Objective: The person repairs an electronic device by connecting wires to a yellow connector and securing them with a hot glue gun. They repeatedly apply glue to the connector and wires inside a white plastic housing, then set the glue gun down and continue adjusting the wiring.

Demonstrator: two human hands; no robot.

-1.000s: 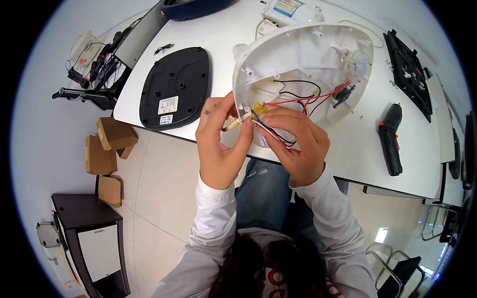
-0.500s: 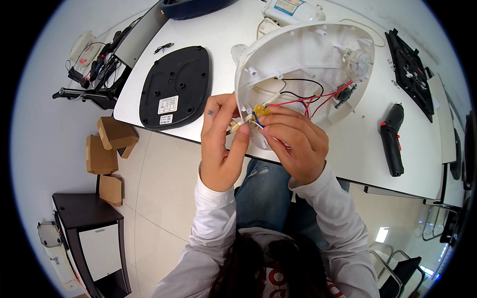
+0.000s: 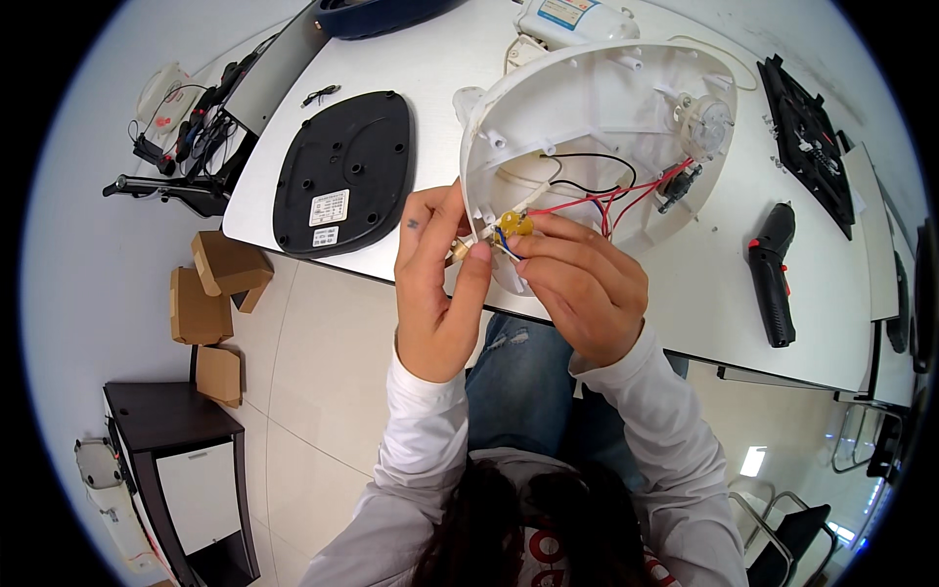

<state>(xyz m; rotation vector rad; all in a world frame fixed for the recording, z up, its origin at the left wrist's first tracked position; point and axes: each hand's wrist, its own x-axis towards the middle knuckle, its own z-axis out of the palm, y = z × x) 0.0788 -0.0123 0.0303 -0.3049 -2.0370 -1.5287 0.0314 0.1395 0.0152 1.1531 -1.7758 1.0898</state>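
Note:
A white plastic housing [image 3: 577,108] lies open-side up at the table's front, with red, black and white wires [image 3: 606,191], a clear round part [image 3: 706,127] and a yellow component [image 3: 514,220] inside. At its near-left rim, my left hand [image 3: 435,284] is closed, thumb and fingers pinched on a small beige-and-brass fitting [image 3: 460,248]. Just right of it my right hand [image 3: 587,284] is closed, pinching thin blue and white wires [image 3: 504,245] below the yellow component. The fingertips partly hide the wire ends.
On the white table [image 3: 704,284] are a black base plate [image 3: 362,205], a cordless screwdriver [image 3: 773,274], a black tray with small parts [image 3: 812,147], a short black cable [image 3: 321,95] and a white cylinder [image 3: 577,22]. Cardboard boxes [image 3: 201,303] stand on the floor.
Both hands have shifted slightly, my left one downward. My right fingers have bunched closer over the blue wire, whose long loop is now mostly covered. The housing has barely moved.

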